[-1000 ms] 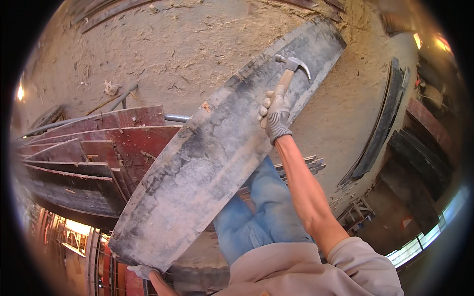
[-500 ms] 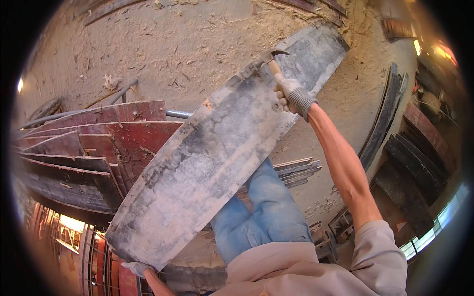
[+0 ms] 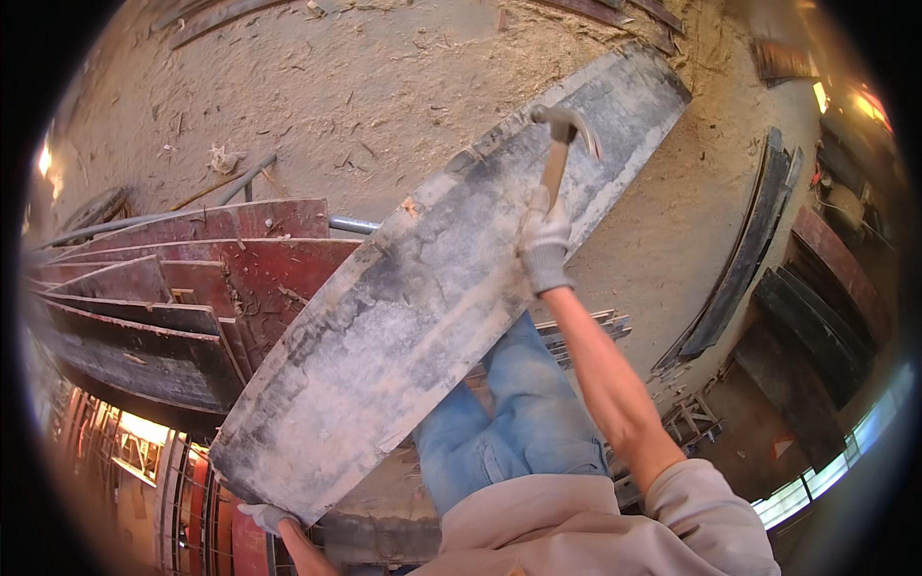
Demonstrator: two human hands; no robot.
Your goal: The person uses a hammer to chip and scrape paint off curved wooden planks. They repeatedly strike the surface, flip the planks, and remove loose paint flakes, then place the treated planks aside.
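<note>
A long, worn board [image 3: 384, 336], grey and whitish, slants from the lower left to the upper right across my legs. In my gloved right hand [image 3: 545, 238] is a claw hammer [image 3: 554, 173], its wooden handle pointing away and its metal head over the far half of the board. A gap between the hammer head and the board's surface cannot be judged. At the near left end, my gloved left hand [image 3: 266, 518] holds the board by its corner, with some fingers hidden at the edge.
Several reddish and black panels [image 3: 279, 278] lean together on the left, beside metal pipes [image 3: 245, 182]. Dark strips [image 3: 740, 259] lie on the right, with black panels [image 3: 812, 312] beyond. Wood debris covers the dusty ground [image 3: 384, 86]. Thin slats [image 3: 595, 326] lie beside my legs.
My right hand has come nearer and a little left, and the hammer has turned and shifted right, away from the board's far long edge. My left hand stays at the board's corner.
</note>
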